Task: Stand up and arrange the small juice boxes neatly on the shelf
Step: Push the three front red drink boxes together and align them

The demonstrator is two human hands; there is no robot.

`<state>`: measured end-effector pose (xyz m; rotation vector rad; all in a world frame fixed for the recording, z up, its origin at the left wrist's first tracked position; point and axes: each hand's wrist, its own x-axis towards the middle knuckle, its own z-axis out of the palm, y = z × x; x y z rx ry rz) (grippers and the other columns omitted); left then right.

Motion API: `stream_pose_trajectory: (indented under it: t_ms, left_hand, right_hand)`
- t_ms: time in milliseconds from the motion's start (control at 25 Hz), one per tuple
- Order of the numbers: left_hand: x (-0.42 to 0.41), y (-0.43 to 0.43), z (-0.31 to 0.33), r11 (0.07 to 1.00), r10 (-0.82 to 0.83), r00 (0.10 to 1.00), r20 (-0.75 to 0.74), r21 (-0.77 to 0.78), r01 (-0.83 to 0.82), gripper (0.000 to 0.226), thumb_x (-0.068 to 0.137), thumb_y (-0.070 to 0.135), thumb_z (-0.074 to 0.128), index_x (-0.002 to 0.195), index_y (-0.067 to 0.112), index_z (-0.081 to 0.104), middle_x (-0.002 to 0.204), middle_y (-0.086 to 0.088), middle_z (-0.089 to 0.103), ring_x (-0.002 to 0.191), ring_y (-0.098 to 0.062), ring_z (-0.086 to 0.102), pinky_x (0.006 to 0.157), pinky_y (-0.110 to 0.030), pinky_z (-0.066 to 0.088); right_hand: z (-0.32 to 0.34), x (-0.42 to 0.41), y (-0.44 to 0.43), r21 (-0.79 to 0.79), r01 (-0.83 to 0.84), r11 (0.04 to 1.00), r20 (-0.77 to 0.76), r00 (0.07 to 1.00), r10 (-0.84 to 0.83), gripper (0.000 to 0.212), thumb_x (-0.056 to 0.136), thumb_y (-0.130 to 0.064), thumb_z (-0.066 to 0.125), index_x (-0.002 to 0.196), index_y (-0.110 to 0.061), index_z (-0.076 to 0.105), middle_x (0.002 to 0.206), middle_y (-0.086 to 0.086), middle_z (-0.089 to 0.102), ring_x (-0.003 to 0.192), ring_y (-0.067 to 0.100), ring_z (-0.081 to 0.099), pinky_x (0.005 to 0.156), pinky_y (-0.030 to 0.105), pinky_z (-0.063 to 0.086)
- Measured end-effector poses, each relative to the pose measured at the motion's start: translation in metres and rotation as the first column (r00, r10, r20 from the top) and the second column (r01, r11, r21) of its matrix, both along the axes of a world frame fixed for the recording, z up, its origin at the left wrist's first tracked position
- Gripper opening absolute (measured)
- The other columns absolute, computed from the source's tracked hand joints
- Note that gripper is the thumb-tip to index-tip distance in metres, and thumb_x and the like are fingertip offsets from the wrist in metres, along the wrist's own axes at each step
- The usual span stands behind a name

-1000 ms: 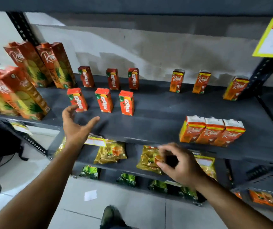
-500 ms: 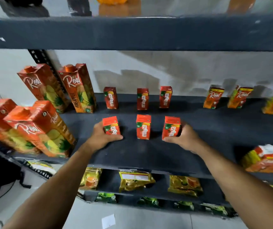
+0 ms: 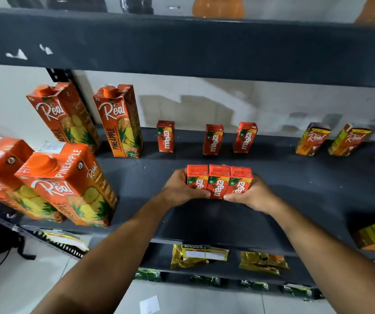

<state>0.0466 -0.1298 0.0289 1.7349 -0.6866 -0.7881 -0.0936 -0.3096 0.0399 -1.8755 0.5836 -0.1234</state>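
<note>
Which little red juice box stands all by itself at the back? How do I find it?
Start at the two tall pineapple cartons against the back wall. The first small red Maaza box to their right is the one. A wide gap parts it from the two Maaza boxes further right.

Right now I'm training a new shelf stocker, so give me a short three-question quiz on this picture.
1. True or false: the three front Maaza boxes touch side to side.
2. How many Maaza boxes stand in the back row?
3. Which hand holds the front row's left end: A) left hand, B) right hand, C) neither?

Key: 1 true; 2 three; 3 A.
</note>
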Motion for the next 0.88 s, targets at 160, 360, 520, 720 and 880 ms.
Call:
stream_pose_trajectory:
  t_ms: [160,360,520,720,880]
  left_hand:
    - [-0.009,0.009,0.004,1.0,-0.026,1.0,-0.006,0.009,0.026,0.04,0.065,0.002,0.087,0.092,0.022,0.066,0.085,0.012,0.072,0.079,0.003,0.069,0.067,-0.011,0.05]
    - [-0.026,0.037,-0.006,0.988,-0.13,0.991,0.013,-0.081,0.131,0.045,0.069,-0.003,0.083,0.11,0.002,0.066,0.102,-0.007,0.074,0.098,-0.017,0.07,0.085,-0.029,0.055]
    - [-0.037,0.049,-0.012,0.985,-0.141,0.99,-0.002,-0.099,0.14,0.043,0.069,-0.002,0.083,0.109,0.002,0.067,0.103,-0.012,0.074,0.099,-0.022,0.07,0.088,-0.035,0.055]
    - [-0.038,0.051,-0.01,0.987,-0.144,0.989,-0.029,-0.072,0.142,0.045,0.067,0.002,0.086,0.108,0.008,0.069,0.103,-0.009,0.075,0.099,-0.023,0.07,0.091,-0.042,0.055]
    - [-0.042,0.052,-0.01,0.99,-0.123,0.992,-0.026,-0.067,0.121,0.043,0.067,-0.001,0.085,0.105,0.009,0.069,0.096,-0.002,0.076,0.095,-0.018,0.071,0.083,-0.03,0.056]
  right_hand:
    - [-0.004,-0.009,0.014,-0.079,0.01,0.997,0.001,1.0,-0.01,0.057,0.055,-0.004,0.091,0.097,-0.03,0.062,0.093,-0.01,0.07,0.085,0.006,0.068,0.077,0.027,0.055]
    - [-0.016,-0.037,0.04,-0.082,0.017,0.996,0.014,1.0,-0.016,0.055,0.056,-0.003,0.09,0.095,-0.031,0.062,0.089,-0.008,0.073,0.08,-0.001,0.07,0.07,0.019,0.055]
    - [-0.018,-0.051,0.053,-0.101,0.062,0.993,-0.031,0.997,-0.066,0.051,0.054,-0.006,0.092,0.087,-0.03,0.062,0.08,-0.013,0.071,0.07,-0.007,0.067,0.066,0.017,0.051]
    - [-0.018,-0.053,0.058,-0.127,0.072,0.989,-0.075,0.994,-0.082,0.053,0.052,-0.011,0.093,0.091,-0.03,0.062,0.083,-0.013,0.072,0.072,-0.008,0.067,0.067,0.018,0.054]
    - [-0.016,-0.055,0.059,-0.153,0.061,0.986,-0.072,0.995,-0.073,0.054,0.052,-0.013,0.093,0.095,-0.031,0.064,0.085,-0.012,0.072,0.075,-0.005,0.068,0.071,0.024,0.055]
